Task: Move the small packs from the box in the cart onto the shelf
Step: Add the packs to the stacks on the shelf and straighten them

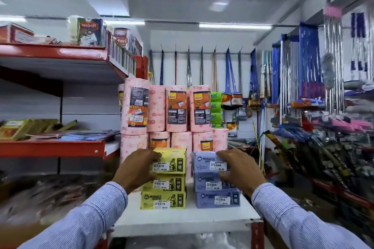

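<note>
Small packs of garbage bags stand in two stacks on the white shelf (182, 222), in front of the pink kitchen-towel rolls (178, 107) that fill its back edge. The yellow stack (165, 198) is three packs high on the left, the blue stack (217, 198) three high on the right, a narrow gap between them; every pack lies flat with its long axis running left to right, parallel to the shelf's front edge.

The left hand (137, 170) wraps the left end of the top yellow pack (172, 160), fingers curled over its upper corner in a grasping grip. The right hand (240, 170) covers the right end of the top blue pack (206, 161), fingers spread across its face and the pack below; it presses or holds, though how firmly I cannot tell.

Each hand sits directly on its own stack, so the coming move looks like squaring both top packs inward. The box and cart are out of view.
</note>
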The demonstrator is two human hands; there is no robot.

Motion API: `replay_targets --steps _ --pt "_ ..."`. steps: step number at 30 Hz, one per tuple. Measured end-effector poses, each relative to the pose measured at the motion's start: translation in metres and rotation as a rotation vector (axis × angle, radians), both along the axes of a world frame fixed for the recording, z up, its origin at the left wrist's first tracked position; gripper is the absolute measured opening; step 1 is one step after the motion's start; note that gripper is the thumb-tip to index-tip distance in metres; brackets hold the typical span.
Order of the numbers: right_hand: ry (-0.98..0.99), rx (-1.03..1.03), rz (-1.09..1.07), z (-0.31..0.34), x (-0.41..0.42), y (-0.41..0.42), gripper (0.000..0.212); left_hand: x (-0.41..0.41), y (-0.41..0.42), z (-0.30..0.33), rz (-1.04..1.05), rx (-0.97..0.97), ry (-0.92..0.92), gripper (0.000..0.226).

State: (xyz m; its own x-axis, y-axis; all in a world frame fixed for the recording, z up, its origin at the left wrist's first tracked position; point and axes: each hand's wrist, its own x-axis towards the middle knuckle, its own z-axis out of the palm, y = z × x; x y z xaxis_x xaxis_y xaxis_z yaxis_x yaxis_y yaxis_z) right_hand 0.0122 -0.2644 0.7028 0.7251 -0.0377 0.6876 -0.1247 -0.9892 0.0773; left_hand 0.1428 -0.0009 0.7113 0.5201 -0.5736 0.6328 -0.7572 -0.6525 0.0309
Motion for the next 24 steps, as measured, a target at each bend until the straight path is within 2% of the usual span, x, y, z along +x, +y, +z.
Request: replay_targets --steps 3,7,13,16,18,22,23,24 --pt "0.017 0.004 0.013 -0.009 0.017 -0.012 0.044 0.016 -0.007 -0.006 0.017 0.004 0.013 0.045" --pt "0.027 0.04 0.034 -0.023 0.028 -0.025 0.054 0.026 -0.008 -0.012 -0.015 -0.02 0.039 0.045" --pt "-0.04 0.087 0.059 -0.038 0.035 -0.022 0.064 0.04 -0.003 -0.017 -0.087 -0.073 0.122 0.047" --pt "-0.122 0.024 0.089 -0.05 0.042 0.001 0.066 0.049 0.0 -0.02 -0.112 -0.113 0.174 0.044" --pt "-0.171 -0.067 0.133 -0.061 0.051 0.024 0.062 0.051 0.0 -0.023 -0.146 -0.139 0.152 0.043" --pt "-0.133 -0.168 0.217 -0.075 0.089 0.073 0.067 0.057 0.001 -0.034 -0.159 -0.174 0.148 0.041" --pt "-0.121 -0.172 0.221 -0.077 0.098 0.081 0.068 0.056 0.003 -0.035 -0.163 -0.154 0.112 0.037" --pt "-0.113 -0.175 0.213 -0.078 0.106 0.088 0.067 0.063 0.005 -0.039 -0.154 -0.116 -0.025 0.031"
